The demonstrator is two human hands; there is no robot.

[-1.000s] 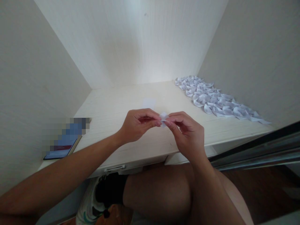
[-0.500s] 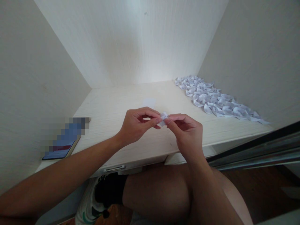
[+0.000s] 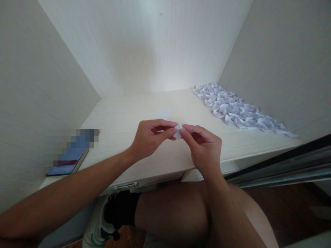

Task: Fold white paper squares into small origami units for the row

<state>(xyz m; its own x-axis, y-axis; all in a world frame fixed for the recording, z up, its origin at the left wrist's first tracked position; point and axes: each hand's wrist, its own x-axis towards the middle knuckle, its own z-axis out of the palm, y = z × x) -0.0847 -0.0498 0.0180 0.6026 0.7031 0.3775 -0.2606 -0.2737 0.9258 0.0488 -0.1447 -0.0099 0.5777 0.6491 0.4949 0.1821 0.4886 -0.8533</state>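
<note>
A small folded piece of white paper is held above the front part of the white desk. My left hand pinches its left side between thumb and fingers. On the other side, the thumb and index finger of my right hand grip the same paper. The fingertips cover much of it, so its full shape is hidden. Just behind my left hand, a flat sheet of white paper lies on the desk, partly covered by the fingers.
Many folded white paper pieces lie in rows along the right wall. A device with a lit, blurred screen leans at the left. Below the desk edge are a drawer handle and my leg. A dark-edged panel stands at the right.
My right hand has shifted slightly left and its thumb now presses closer to the left thumb. The folded paper has turned a little between the fingers.
</note>
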